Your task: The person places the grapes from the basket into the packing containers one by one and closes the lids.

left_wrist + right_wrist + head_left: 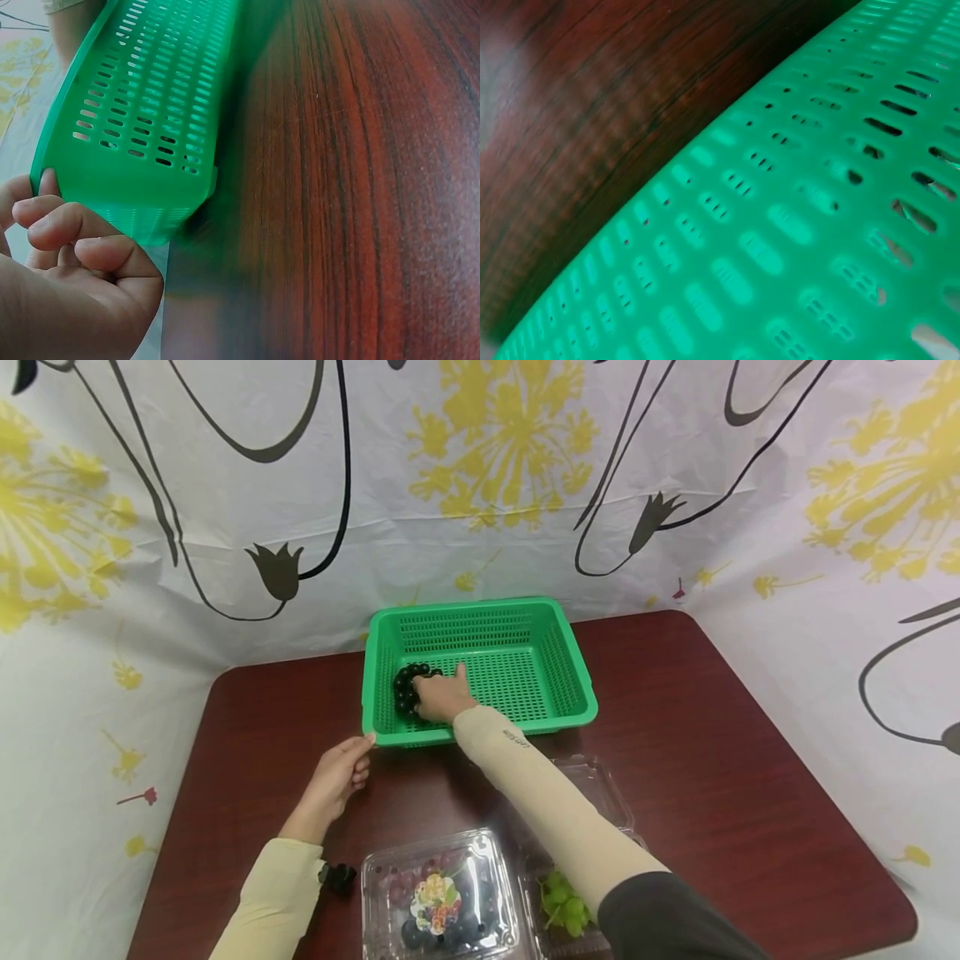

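A green plastic basket [480, 737] with slotted walls stands at the back of the table. My left hand [341, 777] pinches its near left corner, and in the left wrist view the fingers [67, 225] curl beside the rim. Inside the basket, at the left, lies a bunch of black grapes [406, 693]. My right hand [444, 696] reaches over the front wall to that bunch, its thumb sticking up apart from the grapes. The other fingers are mostly hidden, so I cannot tell whether they grip it. The basket's slotted wall [727, 225] fills much of the right wrist view.
At the front of the dark red table [720, 777] sits a clear lidded box [438, 897] with dark and reddish grapes. To its right, an open clear box holds green grapes [564, 906], partly under my right arm. A patterned cloth [465, 560] hangs behind the basket.
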The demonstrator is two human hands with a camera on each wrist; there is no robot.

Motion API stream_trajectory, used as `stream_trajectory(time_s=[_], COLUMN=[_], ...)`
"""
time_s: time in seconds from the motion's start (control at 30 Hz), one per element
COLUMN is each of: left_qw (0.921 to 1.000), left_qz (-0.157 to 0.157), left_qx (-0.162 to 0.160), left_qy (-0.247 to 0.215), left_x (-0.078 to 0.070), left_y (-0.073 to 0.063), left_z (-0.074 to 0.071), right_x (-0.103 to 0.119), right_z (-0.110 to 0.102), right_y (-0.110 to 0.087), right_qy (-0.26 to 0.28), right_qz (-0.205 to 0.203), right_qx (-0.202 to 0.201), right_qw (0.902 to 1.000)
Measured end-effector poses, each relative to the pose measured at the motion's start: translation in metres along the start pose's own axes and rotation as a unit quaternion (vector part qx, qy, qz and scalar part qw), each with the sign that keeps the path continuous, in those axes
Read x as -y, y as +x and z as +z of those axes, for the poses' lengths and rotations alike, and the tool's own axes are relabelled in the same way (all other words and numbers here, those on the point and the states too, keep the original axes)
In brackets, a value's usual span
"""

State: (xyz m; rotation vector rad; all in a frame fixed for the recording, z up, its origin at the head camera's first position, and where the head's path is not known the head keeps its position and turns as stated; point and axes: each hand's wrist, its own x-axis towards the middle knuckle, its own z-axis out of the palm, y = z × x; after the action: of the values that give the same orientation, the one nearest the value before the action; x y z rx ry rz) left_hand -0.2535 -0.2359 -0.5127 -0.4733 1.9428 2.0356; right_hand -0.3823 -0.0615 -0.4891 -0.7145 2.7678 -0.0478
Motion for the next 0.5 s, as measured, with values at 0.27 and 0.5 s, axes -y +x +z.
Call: stream_trajectory(time_s=[0.27,0.5], left_qw=[1.0000,1.0000], left_qz=[0.002,0.000], left_qx=[0.000,0.001], left_qy=[-0.001,-0.006], left_x=[0.0004,0.0007], left_y=[-0.0010,0.0001], left_z=[0.0004,0.0005], right_x=[-0.0039,-0.0064], right_z=[-0.0012,-0.0079], right_y=[-0.0034,-0.0101], right_qy=[-0.027,-0.070], right_qz=[-0.051,-0.091], right_qx=[-0.036,-0.062], right_qw=[0.9977,0.9914])
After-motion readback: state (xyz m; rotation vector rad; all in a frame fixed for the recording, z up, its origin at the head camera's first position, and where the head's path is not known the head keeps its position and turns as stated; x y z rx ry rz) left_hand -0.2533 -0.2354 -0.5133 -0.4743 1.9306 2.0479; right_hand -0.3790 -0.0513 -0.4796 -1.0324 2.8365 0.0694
